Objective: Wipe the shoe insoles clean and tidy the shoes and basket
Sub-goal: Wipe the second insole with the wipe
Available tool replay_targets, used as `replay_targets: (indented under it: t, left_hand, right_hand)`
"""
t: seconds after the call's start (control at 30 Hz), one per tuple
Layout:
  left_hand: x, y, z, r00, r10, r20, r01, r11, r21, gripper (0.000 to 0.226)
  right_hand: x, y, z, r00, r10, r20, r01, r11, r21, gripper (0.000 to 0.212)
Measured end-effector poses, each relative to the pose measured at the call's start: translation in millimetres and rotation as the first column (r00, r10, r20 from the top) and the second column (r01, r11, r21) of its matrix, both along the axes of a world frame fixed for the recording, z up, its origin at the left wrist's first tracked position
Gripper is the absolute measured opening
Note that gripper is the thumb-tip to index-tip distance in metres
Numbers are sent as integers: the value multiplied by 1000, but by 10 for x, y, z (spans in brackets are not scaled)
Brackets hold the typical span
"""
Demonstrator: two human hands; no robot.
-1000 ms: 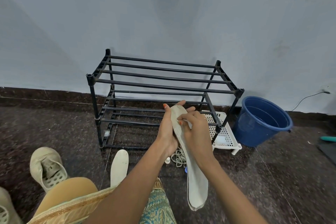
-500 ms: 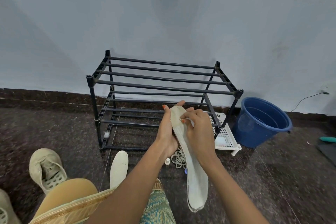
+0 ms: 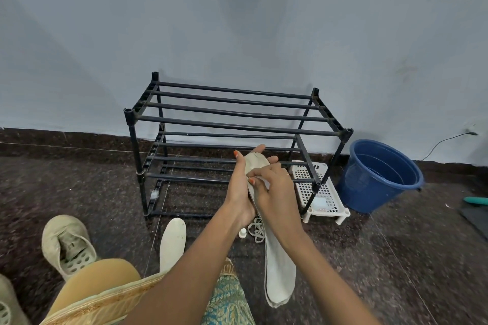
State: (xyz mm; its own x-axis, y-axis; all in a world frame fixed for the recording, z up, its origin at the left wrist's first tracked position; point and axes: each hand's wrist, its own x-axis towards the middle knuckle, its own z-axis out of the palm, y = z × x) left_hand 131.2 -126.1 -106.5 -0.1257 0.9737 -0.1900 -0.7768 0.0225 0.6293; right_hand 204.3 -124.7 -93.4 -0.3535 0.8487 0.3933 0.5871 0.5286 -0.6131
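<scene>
My left hand (image 3: pixel 241 187) holds a beige insole (image 3: pixel 255 163) upright in front of the rack, thumb on its left edge and fingers behind it. My right hand (image 3: pixel 274 190) pinches a pale cloth (image 3: pixel 280 272) against the insole's face, and the cloth hangs down below both hands. A second insole (image 3: pixel 173 240) lies on the floor by my knee. One beige shoe (image 3: pixel 66 243) sits at the left, and another shoe (image 3: pixel 5 306) shows at the bottom-left corner. A white perforated basket (image 3: pixel 320 192) stands on the floor under the rack's right end.
A black bar shoe rack (image 3: pixel 237 119) stands against the wall. A blue bucket (image 3: pixel 377 177) is to its right. Pale laces (image 3: pixel 257 229) and a small white cap (image 3: pixel 242 233) lie on the floor below my hands. A green object (image 3: pixel 475 200) and a dark mat (image 3: pixel 478 219) are far right.
My right hand has slid slightly down and left along the insole with the cloth. My left hand keeps the insole in the same place.
</scene>
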Motion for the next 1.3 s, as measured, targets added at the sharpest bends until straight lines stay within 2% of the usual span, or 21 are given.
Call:
replay_targets:
  t: [0.37, 0.8, 1.17, 1.3]
  left_hand:
    - [-31, 46, -32, 998, 67, 5, -67, 998, 6, 56]
    - [-21, 10, 2, 1000, 10, 1, -10, 1000, -12, 58]
    - [-24, 76, -31, 987, 139, 85, -142, 989, 34, 59]
    - [-19, 67, -18, 987, 127, 103, -131, 991, 35, 59]
  right_hand:
    - [44, -104, 83, 991, 99, -85, -112, 981, -160, 16]
    - [36, 5, 80, 1000, 7, 12, -6, 1000, -27, 14]
    - [35, -151, 119, 987, 44, -154, -83, 963, -256, 13]
    - [29, -144, 111, 990, 34, -136, -61, 978, -202, 14]
